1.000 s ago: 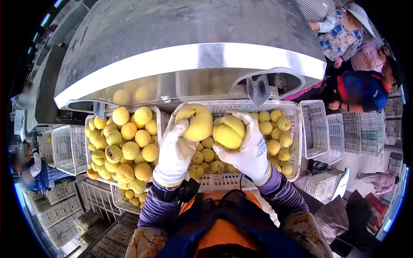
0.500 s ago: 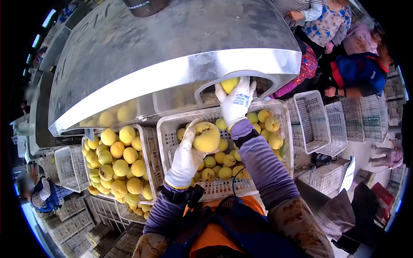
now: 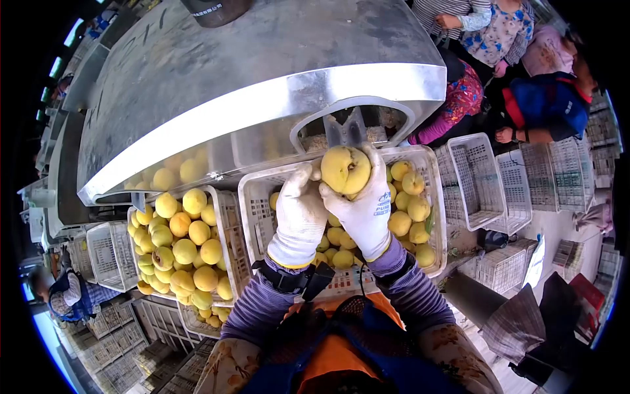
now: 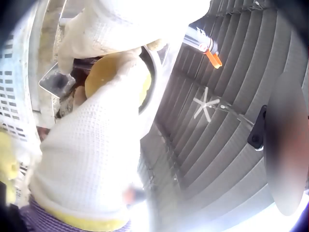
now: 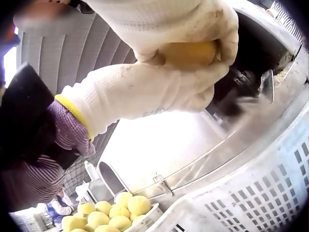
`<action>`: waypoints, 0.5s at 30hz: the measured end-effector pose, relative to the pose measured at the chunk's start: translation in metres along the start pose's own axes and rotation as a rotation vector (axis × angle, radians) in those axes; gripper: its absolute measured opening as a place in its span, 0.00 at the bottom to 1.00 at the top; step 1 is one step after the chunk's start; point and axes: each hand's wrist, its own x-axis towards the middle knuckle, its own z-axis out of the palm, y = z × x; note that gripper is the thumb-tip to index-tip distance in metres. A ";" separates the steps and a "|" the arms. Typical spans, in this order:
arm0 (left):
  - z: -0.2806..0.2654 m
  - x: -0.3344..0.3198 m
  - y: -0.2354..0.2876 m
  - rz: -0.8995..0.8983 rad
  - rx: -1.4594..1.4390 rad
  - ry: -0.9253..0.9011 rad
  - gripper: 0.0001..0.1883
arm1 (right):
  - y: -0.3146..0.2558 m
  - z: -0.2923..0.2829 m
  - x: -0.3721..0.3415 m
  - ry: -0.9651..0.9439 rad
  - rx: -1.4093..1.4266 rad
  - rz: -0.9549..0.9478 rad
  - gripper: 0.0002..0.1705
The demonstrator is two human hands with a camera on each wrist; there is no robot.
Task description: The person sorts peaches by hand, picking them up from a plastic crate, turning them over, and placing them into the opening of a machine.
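Both hands wear white knit gloves and meet around one large yellow peach [image 3: 342,169] with a brownish mark near its cleft. My right hand [image 3: 364,220] cups its right side and underside. From the left, the fingers of my left hand [image 3: 298,220] hold against the same peach. Gloves cover much of the fruit in both wrist views. Just beyond it, a metal prong [image 3: 354,128] stands in the arched opening of a steel housing [image 3: 262,111]. Below the hands, a white crate [image 3: 252,223] holds more yellow peaches [image 3: 400,223].
Another crate heaped with peaches [image 3: 186,251] stands at the left. White crates [image 3: 476,177] line the right side. Several people stand at upper right, one in a blue vest [image 3: 548,111]. A dark container [image 3: 216,12] sits on the housing.
At first each hand held a peach. The right hand took its peach to the arched opening, then came back without it. Now both hands hold the left hand's peach, nearer the opening.
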 end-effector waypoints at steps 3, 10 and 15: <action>-0.018 -0.005 -0.002 0.126 0.143 0.057 0.15 | 0.017 0.005 0.031 0.036 -0.225 -0.072 0.49; -0.065 -0.047 0.010 0.006 0.381 0.349 0.15 | 0.063 0.043 0.097 0.041 -0.543 -0.115 0.45; -0.063 -0.109 0.113 0.459 1.623 0.334 0.28 | 0.024 0.042 0.081 0.261 -0.411 -0.408 0.28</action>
